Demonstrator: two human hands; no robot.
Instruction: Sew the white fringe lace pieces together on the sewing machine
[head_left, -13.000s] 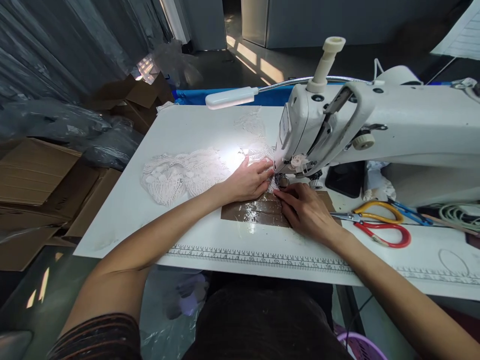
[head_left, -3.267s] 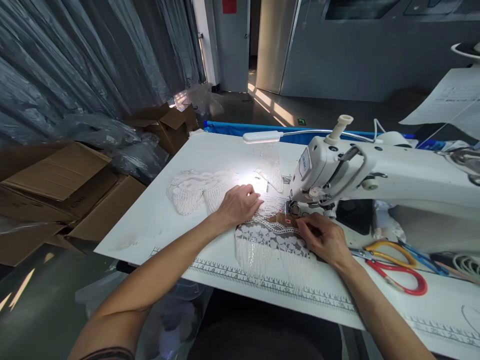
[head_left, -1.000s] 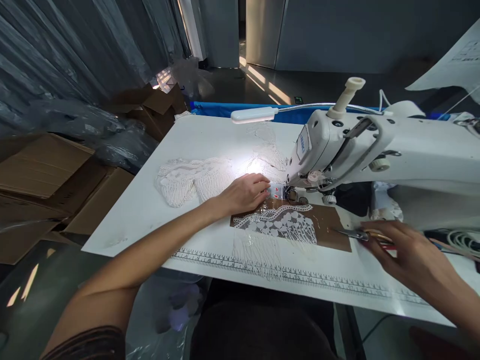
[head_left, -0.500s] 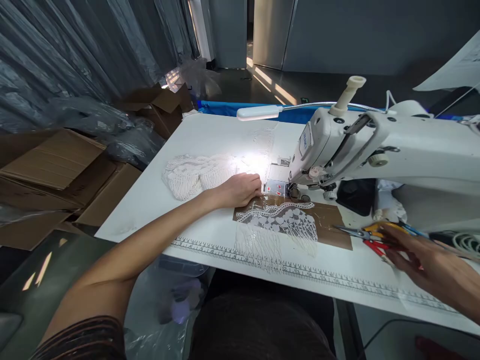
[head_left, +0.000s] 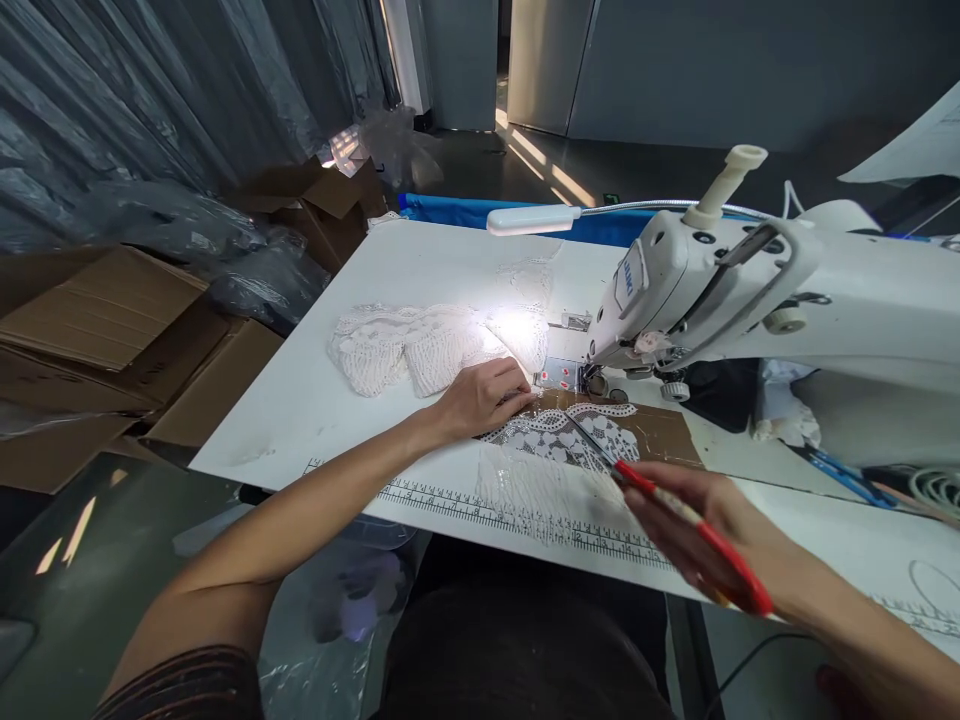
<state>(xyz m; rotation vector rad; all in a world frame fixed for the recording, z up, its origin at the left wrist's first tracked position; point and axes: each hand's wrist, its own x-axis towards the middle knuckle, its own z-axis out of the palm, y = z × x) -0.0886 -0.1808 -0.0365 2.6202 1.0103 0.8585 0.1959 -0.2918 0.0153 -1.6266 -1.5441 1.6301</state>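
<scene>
scissors (head_left: 679, 515) with red handles sit gripped in the right hand (head_left: 709, 535), fingers closed around them, blades pointing away from the hand over the lace piece (head_left: 559, 440). that lace lies just beyond the right hand, on a brown patch (head_left: 664, 432) of the white table (head_left: 315, 400). the left hand (head_left: 484, 395) rests with curled fingers pressing the lace's left edge, holding nothing. just past its fingertips stands the sewing machine (head_left: 750, 290); a lace heap (head_left: 420, 345) lies beyond its knuckles under the lamp (head_left: 532, 219).

Red-handled scissors (head_left: 679, 515), blades over white fringed lace (head_left: 559, 450) lying flat on the brown patch (head_left: 664, 435).
</scene>
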